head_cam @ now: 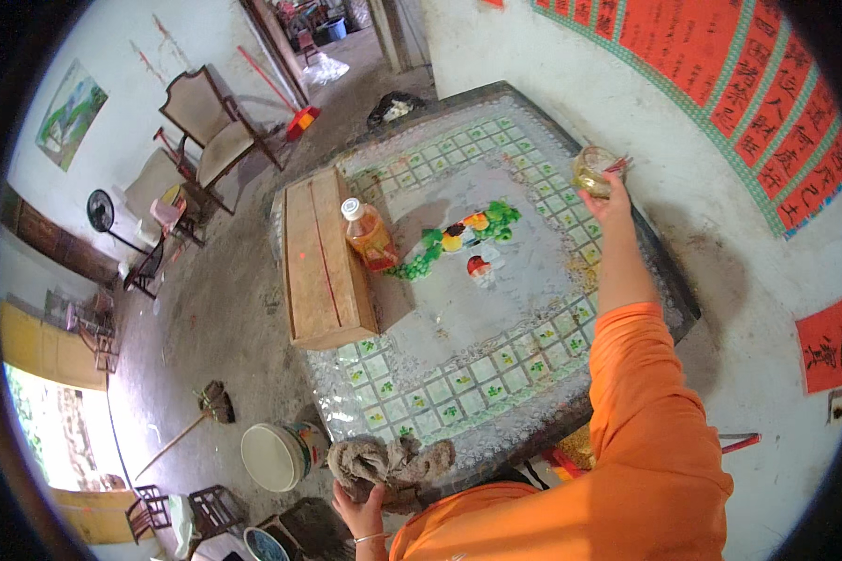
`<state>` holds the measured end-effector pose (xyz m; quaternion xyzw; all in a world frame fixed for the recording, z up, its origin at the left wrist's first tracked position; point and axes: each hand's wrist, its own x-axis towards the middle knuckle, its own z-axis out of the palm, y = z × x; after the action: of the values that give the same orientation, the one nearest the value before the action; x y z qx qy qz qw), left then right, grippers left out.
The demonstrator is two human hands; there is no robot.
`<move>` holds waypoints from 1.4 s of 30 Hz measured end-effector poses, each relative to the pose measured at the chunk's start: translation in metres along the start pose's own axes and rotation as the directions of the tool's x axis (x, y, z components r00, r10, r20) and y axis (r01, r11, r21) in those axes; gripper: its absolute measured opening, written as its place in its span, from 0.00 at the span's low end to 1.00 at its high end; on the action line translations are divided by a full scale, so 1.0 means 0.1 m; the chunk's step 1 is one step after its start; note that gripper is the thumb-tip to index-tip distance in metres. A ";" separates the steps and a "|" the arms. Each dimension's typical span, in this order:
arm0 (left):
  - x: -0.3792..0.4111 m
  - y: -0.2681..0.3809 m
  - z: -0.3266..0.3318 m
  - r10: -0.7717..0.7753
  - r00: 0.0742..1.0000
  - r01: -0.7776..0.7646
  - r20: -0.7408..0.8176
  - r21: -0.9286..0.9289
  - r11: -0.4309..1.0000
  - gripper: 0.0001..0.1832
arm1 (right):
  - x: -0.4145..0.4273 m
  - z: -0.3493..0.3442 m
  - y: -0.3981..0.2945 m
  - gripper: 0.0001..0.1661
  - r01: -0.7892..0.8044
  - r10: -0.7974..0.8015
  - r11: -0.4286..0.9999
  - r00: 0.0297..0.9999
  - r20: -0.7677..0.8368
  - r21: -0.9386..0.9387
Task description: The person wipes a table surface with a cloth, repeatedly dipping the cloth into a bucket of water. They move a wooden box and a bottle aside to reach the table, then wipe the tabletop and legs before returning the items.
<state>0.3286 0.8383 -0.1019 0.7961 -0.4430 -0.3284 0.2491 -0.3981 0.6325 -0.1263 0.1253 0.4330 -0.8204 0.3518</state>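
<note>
My right hand reaches to the far right edge of the table and grips a small round yellowish container with thin reddish sticks at its rim. At the near left corner, my left hand is on a crumpled grey-brown cloth, its fingers partly beneath the folds. A patterned plastic tablecloth printed with fruit covers the table. Along the table's left side lies a long wooden box with a dark red line on it. Against the box leans a plastic bottle of orange drink with a white cap.
Below the table's left corner stands a white bucket, with a mop beyond it. A padded armchair, a broom and a black fan stand further off. The wall runs along the table's right side.
</note>
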 end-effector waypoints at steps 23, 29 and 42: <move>-0.38 1.89 0.91 0.462 0.680 -0.027 0.570 -0.610 0.792 0.34 | -3.69 -0.57 1.38 0.48 0.894 -0.054 -0.028 0.446 0.893 -0.448; -0.12 1.03 0.61 0.307 0.857 -0.165 0.415 -0.344 0.924 0.23 | -3.17 -0.70 1.91 0.51 0.758 0.159 -0.508 0.550 0.820 -0.410; -0.02 0.08 -0.06 0.000 0.936 0.027 0.353 -0.071 0.997 0.37 | -3.88 -0.42 2.73 0.44 0.914 0.404 -0.377 0.305 0.862 -0.147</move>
<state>0.3285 0.8367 -0.0921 0.7175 -0.4622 -0.4840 0.1929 0.0649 0.7450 -0.1237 -0.7504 0.6386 -0.1456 0.0889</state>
